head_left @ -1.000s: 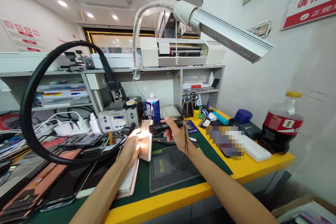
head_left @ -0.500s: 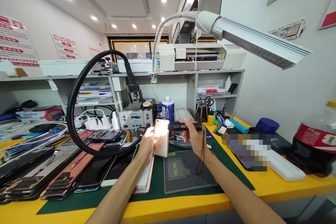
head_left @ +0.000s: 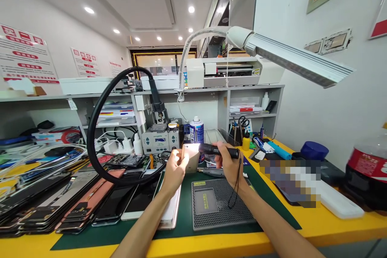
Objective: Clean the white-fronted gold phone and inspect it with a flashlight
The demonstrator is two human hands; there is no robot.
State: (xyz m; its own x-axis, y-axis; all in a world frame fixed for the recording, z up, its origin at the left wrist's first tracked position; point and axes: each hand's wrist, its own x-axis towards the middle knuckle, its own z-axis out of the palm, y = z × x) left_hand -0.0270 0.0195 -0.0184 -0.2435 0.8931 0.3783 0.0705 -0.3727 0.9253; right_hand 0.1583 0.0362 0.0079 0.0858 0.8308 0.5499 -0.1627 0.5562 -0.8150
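Note:
A gold phone (head_left: 191, 163) is held up by its left edge, its back towards the camera, in my left hand (head_left: 175, 171). My right hand (head_left: 229, 162) is wrapped round a black flashlight (head_left: 211, 149). The flashlight's head points left at the upper part of the phone, where a bright patch of light falls. A thin black strap hangs from the flashlight's tail beside my right wrist. Below my hands a grey perforated pad (head_left: 222, 205) lies on the green mat (head_left: 181, 213).
Rows of phones and phone parts (head_left: 81, 199) lie on the left. Behind are a grey soldering station (head_left: 160, 140) with a looping black hose (head_left: 93, 137) and a spray can (head_left: 197, 129). At right are a white case (head_left: 341, 201) and a cola bottle (head_left: 367, 169).
The phone has tilted, and its lit patch is now smaller and nearer the top edge. More of my left hand's back shows. The whole view has shifted slightly, with the scene lower and further right.

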